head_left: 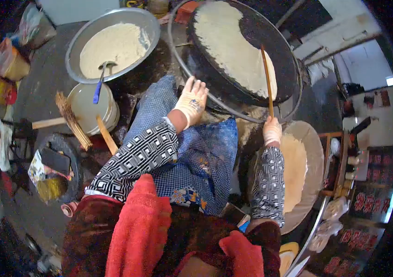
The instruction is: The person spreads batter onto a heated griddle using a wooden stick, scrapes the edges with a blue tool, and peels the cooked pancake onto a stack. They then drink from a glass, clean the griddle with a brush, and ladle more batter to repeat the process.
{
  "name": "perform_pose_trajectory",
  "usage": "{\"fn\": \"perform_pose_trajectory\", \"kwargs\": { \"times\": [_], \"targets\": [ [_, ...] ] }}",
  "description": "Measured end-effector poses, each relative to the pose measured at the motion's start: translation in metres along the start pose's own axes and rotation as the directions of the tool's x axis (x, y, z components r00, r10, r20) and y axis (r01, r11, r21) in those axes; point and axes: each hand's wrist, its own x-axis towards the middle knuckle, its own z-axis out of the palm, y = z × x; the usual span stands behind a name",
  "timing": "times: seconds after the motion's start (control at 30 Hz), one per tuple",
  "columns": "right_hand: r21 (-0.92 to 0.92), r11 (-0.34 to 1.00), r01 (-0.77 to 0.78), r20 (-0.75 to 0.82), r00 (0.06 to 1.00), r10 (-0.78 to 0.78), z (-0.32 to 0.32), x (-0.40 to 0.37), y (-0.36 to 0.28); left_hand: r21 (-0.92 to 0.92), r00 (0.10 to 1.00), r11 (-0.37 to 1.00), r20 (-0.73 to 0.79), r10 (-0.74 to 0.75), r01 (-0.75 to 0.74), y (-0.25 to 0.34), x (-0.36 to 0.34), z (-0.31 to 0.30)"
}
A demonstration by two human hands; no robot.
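My right hand point(272, 131), in a pale fingerless glove, is closed around the lower end of a long thin wooden spreading stick point(267, 76). The stick's blade lies across pale batter point(224, 44) spread over a large round black griddle point(259, 28). Batter covers the left and lower part of the griddle in a curved band; dark surface shows at the upper right. A metal ring point(186, 68) runs around the griddle. Above my lap, my left hand point(193, 100), gloved alike, has its fingers stretched toward that ring, with nothing in them.
At upper left, a metal basin point(70, 54) holds batter and a blue-handled ladle point(98, 90). Below it stands a white bucket point(111, 111) with a straw brush point(74, 121) across it. A phone point(56, 160) lies farther left. On my right, a round tray point(315, 161) holds a thin flatbread point(294, 173).
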Motion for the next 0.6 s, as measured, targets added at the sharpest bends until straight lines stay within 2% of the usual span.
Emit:
{"fn": "perform_pose_trajectory", "kwargs": {
  "times": [0.03,0.07,0.1,0.17,0.2,0.23,0.3,0.33,0.37,0.4,0.43,0.47,0.53,0.57,0.6],
  "targets": [
    [-0.022,0.994,0.103,-0.079,0.991,-0.104,-0.011,-0.005,-0.008,0.033,0.999,0.999,-0.049,-0.019,0.021,-0.001,-0.002,0.004],
    [-0.011,0.992,0.123,-0.077,0.989,-0.124,-0.023,-0.011,-0.018,0.004,0.998,1.000,-0.046,-0.030,0.030,-0.004,-0.003,0.008],
    [0.123,0.983,0.139,-0.076,0.989,-0.131,0.028,-0.037,-0.045,0.107,1.000,0.994,0.029,-0.004,0.000,-0.037,-0.024,0.006],
    [-0.051,0.987,0.153,0.004,0.988,-0.153,0.015,-0.032,-0.022,0.039,1.000,0.999,0.001,-0.013,0.013,-0.021,-0.004,0.019],
    [-0.070,0.994,0.087,-0.074,0.993,-0.092,0.022,-0.015,-0.007,0.027,0.999,0.999,-0.041,-0.026,0.027,-0.018,0.007,0.017],
    [0.292,0.955,-0.061,0.039,0.998,0.052,0.012,-0.010,0.001,0.025,0.998,0.999,-0.049,-0.029,0.030,-0.019,0.007,0.014],
    [-0.006,1.000,-0.017,-0.072,0.997,0.016,0.012,0.010,0.004,0.039,0.999,0.999,-0.038,-0.025,0.026,-0.023,0.008,0.010],
    [0.048,0.996,0.080,-0.125,0.989,-0.074,0.000,0.009,-0.005,0.031,0.998,0.999,-0.055,-0.036,0.038,-0.028,0.009,0.008],
    [0.056,0.996,0.068,-0.135,0.989,-0.060,0.012,0.009,-0.001,0.022,0.996,0.998,-0.076,-0.049,0.051,-0.033,0.011,0.006],
    [0.250,0.950,0.186,-0.197,0.971,-0.138,0.031,0.011,0.004,0.008,0.996,0.998,-0.067,-0.059,0.060,-0.035,0.014,0.010],
    [0.420,0.853,0.309,-0.272,0.940,-0.207,0.018,-0.001,-0.002,0.020,0.994,0.997,-0.086,-0.070,0.072,-0.032,0.010,0.009],
    [0.044,0.991,0.123,-0.014,0.992,-0.123,0.004,-0.009,-0.009,-0.014,0.991,0.996,-0.103,-0.083,0.082,-0.033,0.011,0.007],
    [0.027,1.000,0.002,-0.002,1.000,-0.002,0.005,-0.002,0.004,-0.055,0.987,0.995,-0.130,-0.096,0.089,-0.034,0.004,0.000],
    [0.038,0.997,-0.069,0.010,0.998,0.069,-0.002,0.006,0.005,-0.055,0.990,0.993,-0.096,-0.105,0.100,-0.036,0.006,-0.003],
    [0.057,0.998,-0.037,-0.019,0.999,0.038,-0.007,0.009,0.000,-0.024,0.989,0.994,-0.103,-0.107,0.105,-0.039,0.007,-0.001]
  ]
}}
